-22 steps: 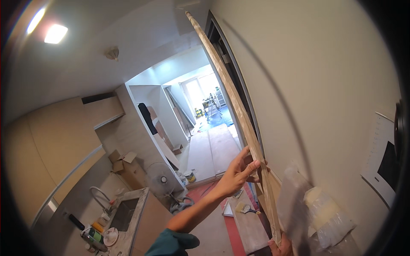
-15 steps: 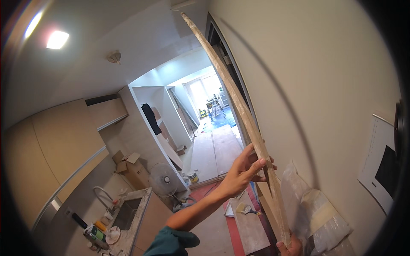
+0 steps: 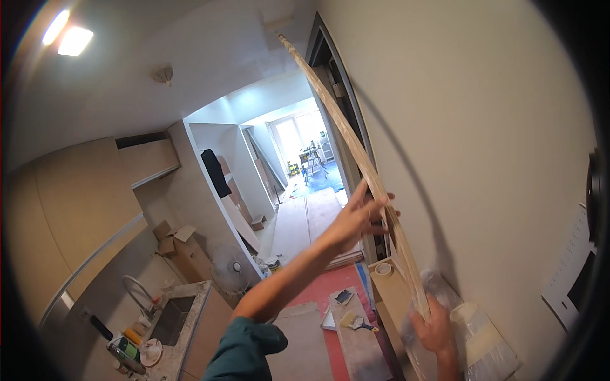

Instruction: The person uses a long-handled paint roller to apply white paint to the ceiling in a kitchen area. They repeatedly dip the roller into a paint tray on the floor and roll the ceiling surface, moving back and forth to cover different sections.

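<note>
A long, pale wooden-looking pole (image 3: pixel 348 134) slants from the lower right up toward the ceiling. Its far end meets a small light strip at a paler ceiling patch (image 3: pixel 279 20); I cannot tell what the strip is. Around the lower end of the pole my right hand (image 3: pixel 436 325) is closed. Farther up, my left hand (image 3: pixel 356 221) bears against the pole, with fingertips showing past its right side and the index finger stretched along it. The open doorway's dark frame (image 3: pixel 346 82) stands just behind the pole.
Left are wall cabinets (image 3: pixel 89 203), a sink (image 3: pixel 173 320), a cardboard box (image 3: pixel 189 257) and a fan (image 3: pixel 232 267). Below lies a board (image 3: pixel 365 352) with a paintbrush (image 3: pixel 357 322). A tape roll (image 3: pixel 383 270) and plastic-wrapped bundle (image 3: pixel 486 346) sit right.
The view has shifted slightly. My right hand has come up farther into view with the pole's lower end. My left hand has moved up a little, its fingers looser on the pole.
</note>
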Available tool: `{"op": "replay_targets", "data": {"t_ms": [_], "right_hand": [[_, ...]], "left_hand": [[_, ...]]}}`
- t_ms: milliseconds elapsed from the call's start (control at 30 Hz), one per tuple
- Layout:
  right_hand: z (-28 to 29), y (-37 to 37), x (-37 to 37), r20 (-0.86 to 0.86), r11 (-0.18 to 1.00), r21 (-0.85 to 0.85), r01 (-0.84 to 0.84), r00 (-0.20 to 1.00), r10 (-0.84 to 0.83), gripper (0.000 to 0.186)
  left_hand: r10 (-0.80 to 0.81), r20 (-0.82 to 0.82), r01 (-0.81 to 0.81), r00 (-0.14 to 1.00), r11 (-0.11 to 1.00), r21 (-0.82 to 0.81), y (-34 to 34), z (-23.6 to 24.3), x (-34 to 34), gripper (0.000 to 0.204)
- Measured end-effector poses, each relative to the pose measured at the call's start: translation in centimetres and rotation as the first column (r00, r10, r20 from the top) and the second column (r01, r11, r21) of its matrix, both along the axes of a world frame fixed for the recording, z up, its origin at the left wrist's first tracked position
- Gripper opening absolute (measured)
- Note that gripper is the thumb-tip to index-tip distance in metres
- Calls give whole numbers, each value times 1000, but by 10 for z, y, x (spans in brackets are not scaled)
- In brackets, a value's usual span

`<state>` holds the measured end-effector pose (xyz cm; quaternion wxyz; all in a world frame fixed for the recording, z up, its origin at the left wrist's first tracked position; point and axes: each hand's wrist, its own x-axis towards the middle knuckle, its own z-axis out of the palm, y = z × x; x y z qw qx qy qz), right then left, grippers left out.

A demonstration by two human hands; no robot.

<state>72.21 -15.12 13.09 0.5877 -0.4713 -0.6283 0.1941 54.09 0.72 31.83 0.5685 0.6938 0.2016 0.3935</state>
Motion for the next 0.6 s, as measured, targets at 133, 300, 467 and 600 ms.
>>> {"op": "replay_targets", "data": {"t_ms": [133, 300, 467, 600], "right_hand": [[30, 50, -13, -3, 994, 106, 14, 1000, -13, 29], [84, 91, -14, 31, 999, -11, -45, 998, 46, 34], [114, 142, -8, 51, 998, -40, -54, 997, 56, 29], [155, 156, -10, -13, 981, -125, -151, 989, 150, 29]], "left_hand": [[138, -40, -131, 990, 981, 143, 56, 20, -4, 52], [223, 26, -223, 975, 952, 209, 120, 51, -7, 36], [254, 88, -267, 963, 939, 216, 169, 81, -5, 27], [286, 134, -310, 949, 925, 219, 196, 104, -5, 21]]}}
